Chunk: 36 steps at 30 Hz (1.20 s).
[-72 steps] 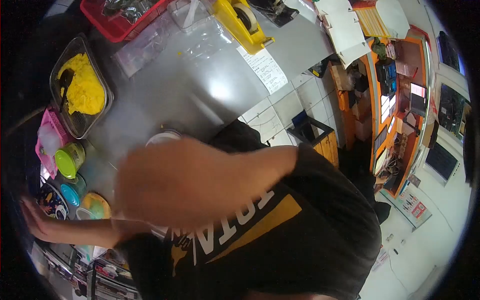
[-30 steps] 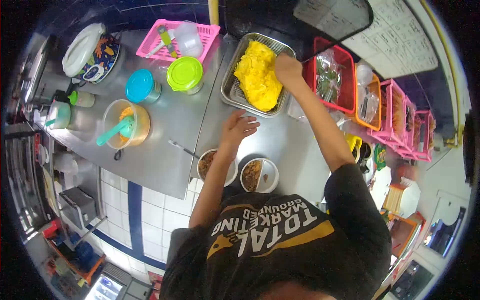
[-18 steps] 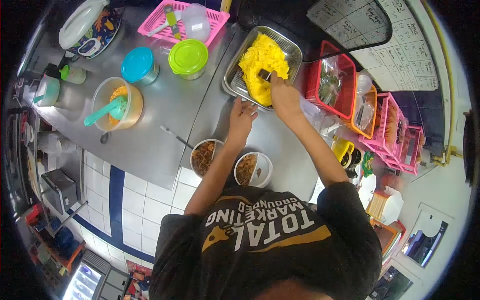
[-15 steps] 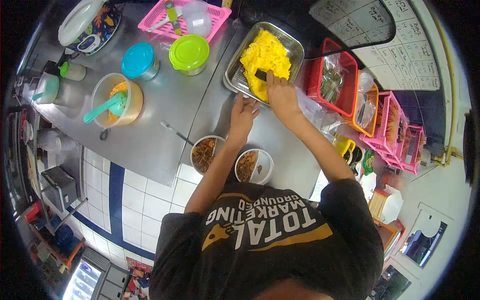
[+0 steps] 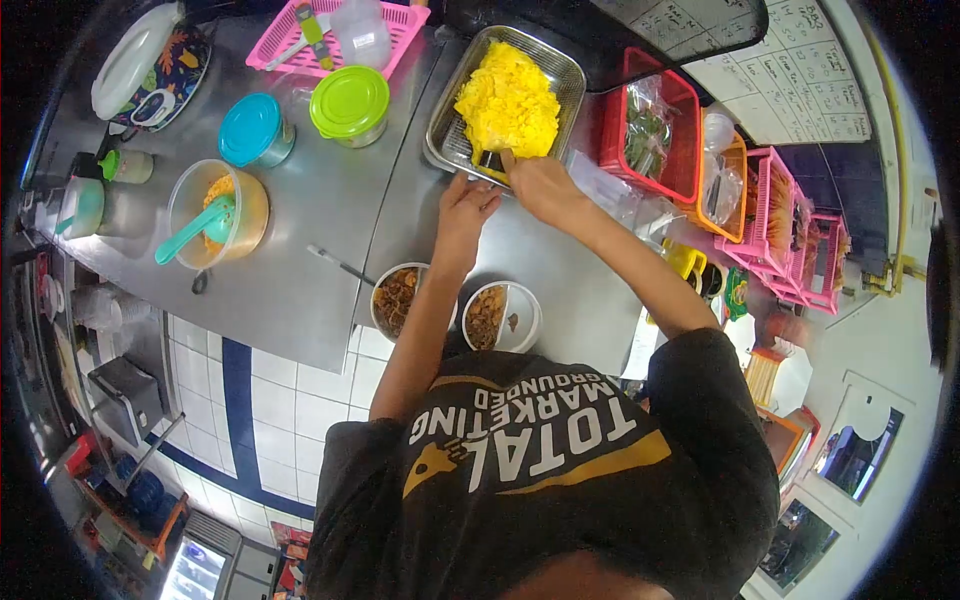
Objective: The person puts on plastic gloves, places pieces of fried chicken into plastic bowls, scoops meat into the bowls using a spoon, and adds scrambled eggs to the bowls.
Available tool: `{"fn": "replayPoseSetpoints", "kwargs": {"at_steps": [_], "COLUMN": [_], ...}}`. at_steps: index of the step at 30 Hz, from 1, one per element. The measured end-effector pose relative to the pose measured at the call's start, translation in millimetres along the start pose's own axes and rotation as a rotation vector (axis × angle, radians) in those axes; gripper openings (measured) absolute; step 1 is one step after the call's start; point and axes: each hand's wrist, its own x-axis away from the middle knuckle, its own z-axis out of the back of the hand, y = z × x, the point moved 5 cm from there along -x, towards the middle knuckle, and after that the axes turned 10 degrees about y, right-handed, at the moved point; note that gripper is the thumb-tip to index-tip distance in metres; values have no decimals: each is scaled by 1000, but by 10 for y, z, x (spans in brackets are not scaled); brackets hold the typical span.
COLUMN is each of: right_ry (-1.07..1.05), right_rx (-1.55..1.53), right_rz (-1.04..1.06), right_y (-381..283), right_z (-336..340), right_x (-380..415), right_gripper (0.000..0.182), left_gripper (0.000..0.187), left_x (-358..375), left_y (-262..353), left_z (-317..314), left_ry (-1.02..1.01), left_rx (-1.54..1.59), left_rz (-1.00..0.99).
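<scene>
A metal tray (image 5: pixel 573 95) holds a heap of fluffy yellow food (image 5: pixel 510 100) that looks like scrambled egg. My right hand (image 5: pixel 540 187) is closed on a dark, flat-ended utensil (image 5: pixel 490 160), pressed against the near side of the heap inside the tray; its full shape is hidden. At the tray's near rim, my left hand (image 5: pixel 467 208) has its fingers bent against the edge. Below my forearms stand two round white tubs of browned food: the left tub (image 5: pixel 398 300) partly behind my left arm, the right tub (image 5: pixel 522 318) divided, with one half mostly bare.
Left on the steel counter are a tub of orange food (image 5: pixel 255 215) with a turquoise spoon (image 5: pixel 190 235), a blue-lidded tub (image 5: pixel 250 128) and a green-lidded tub (image 5: pixel 348 100). A pink basket (image 5: pixel 405 35) lies behind; a red basket (image 5: pixel 680 130) stands right. A thin utensil (image 5: pixel 340 262) points left.
My right hand has drawn the dark utensil from the middle of the yellow heap toward the tray's near rim. My left hand stays at that rim. The whole view has shifted slightly.
</scene>
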Motion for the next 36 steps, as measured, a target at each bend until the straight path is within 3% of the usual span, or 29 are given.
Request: {"fn": "replayPoseSetpoints", "kwargs": {"at_steps": [7,11,16,20,22,27,29,31,32,35,36], "right_ry": [-203,-189,-175,-110,-107,-68,-6,50,46,8,4], "right_rx": [-344,-498,-979,-1147,-1152,-1343,-1023,-639,-647,-321,-328], "right_rz": [-141,-104,-404,-479,-567,-617,-595,-588,-595,-489,-494], "right_y": [245,479,654,730,645,58,-271,-608,-743,-1029,-1056], "right_z": [26,-104,-210,-50,178,190,169,204,164,28,12], "right_x": [-111,-131,11,201,538,1665,2103,2348,2406,2484,2514], "right_gripper": [24,29,27,25,22,19,16,25,25,53,53], "left_gripper": [44,55,65,55,55,52,51,51,51,51,50], "left_x": [23,71,51,-68,-152,-61,-22,-13,-17,-39,-48], "left_y": [87,120,81,5,-43,43,69,99,91,85,84], "left_z": [-39,-28,56,136,177,127,93,78,94,86,91], "left_ry": [-61,-37,-79,-10,-125,-75,-48,-19,-14,-61,-39], "left_rx": [-18,-9,85,117,111,102,95,115,107,98,98], "left_rz": [46,28,44,115,88,123,135,130,137,120,126]}}
